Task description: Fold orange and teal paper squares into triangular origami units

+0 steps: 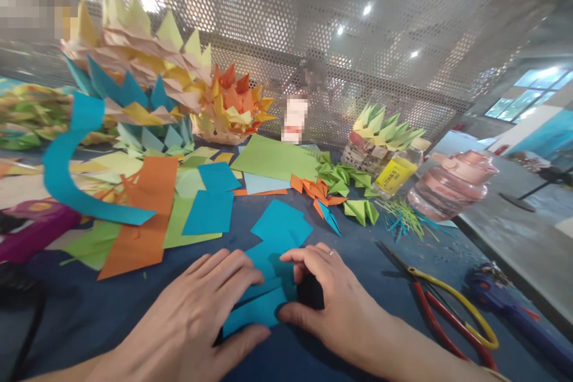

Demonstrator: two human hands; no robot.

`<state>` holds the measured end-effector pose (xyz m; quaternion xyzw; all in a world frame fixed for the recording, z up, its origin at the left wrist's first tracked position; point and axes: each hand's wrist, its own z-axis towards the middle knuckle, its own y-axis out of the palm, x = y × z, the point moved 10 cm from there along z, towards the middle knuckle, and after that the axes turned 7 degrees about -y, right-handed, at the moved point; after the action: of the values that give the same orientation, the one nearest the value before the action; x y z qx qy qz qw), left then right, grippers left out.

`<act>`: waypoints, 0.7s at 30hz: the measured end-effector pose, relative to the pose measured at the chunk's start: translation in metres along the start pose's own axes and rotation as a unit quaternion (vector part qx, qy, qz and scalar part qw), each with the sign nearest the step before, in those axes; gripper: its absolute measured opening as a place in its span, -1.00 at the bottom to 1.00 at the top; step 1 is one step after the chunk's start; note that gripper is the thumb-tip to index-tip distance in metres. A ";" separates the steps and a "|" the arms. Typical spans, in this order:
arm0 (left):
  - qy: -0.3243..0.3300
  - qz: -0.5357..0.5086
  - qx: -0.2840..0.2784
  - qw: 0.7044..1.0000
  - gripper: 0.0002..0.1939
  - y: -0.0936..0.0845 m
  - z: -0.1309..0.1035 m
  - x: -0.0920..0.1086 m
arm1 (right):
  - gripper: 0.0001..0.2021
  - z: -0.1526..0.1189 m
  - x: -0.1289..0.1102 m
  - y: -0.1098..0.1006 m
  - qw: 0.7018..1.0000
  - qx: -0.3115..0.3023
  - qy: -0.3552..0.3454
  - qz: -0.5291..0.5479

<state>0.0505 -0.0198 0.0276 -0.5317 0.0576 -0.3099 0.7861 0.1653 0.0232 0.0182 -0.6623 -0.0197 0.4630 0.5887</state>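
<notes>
A folded piece of blue paper point(256, 311) lies low in the middle, with both my hands around it. My left hand point(197, 304) rests on its left side, fingers over the top and thumb along the near edge. With fingers and thumb curved, my right hand point(331, 304) holds the right edge; a ring shows on one finger. Just beyond lie more blue paper pieces point(282, 224), overlapping each other. Folded orange paper pieces point(313, 188), a blue folded point point(330, 218) and green folded pieces point(360, 210) sit farther off.
Scissors point(414, 273) lie open at right beside a blue-handled tool point(514, 304). Behind them stand a pink bottle point(452, 185) and a yellow-labelled bottle point(396, 173). Orange paper point(147, 215), a curled blue strip point(58, 167) and a purple tool point(38, 230) are left; pointed paper crafts point(134, 77) stand behind.
</notes>
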 end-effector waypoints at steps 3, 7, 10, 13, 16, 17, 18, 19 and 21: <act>0.007 0.026 0.022 0.999 -0.60 -0.001 -0.002 0.000 | -0.52 0.000 0.002 0.001 1.000 -0.008 0.003 -0.003; 0.010 0.081 0.035 0.996 -0.54 0.000 -0.006 0.000 | -0.54 -0.001 0.005 0.002 1.000 -0.013 0.008 0.004; 0.010 0.085 0.028 0.996 -0.51 0.000 -0.005 0.000 | -0.52 -0.003 0.003 0.001 1.000 -0.005 0.003 0.013; 0.000 0.049 0.000 0.999 -0.56 0.001 -0.002 -0.001 | -0.46 -0.004 -0.002 -0.004 0.999 0.029 -0.015 0.008; -0.021 -0.004 -0.039 0.999 -0.66 0.004 0.003 -0.004 | -0.39 -0.007 -0.001 -0.018 0.994 0.091 -0.007 -0.054; -0.027 -0.019 -0.047 0.998 -0.68 0.005 0.004 -0.004 | -0.43 -0.008 0.000 -0.021 0.992 0.102 0.000 -0.080; -0.031 -0.030 -0.050 0.998 -0.70 0.005 0.005 -0.005 | -0.48 -0.008 0.000 -0.022 0.989 0.104 0.007 -0.102; -0.034 -0.038 -0.050 0.997 -0.71 0.005 0.005 -0.005 | -0.52 -0.008 0.001 -0.021 0.988 0.098 0.012 -0.117; -0.036 -0.056 -0.047 0.997 -0.71 0.005 0.004 -0.005 | -0.55 -0.008 0.002 -0.017 0.989 0.075 0.014 -0.126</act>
<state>0.0498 -0.0129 0.0241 -0.5817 0.0138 -0.3309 0.7429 0.1801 0.0232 0.0294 -0.6149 -0.0594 0.3759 0.6907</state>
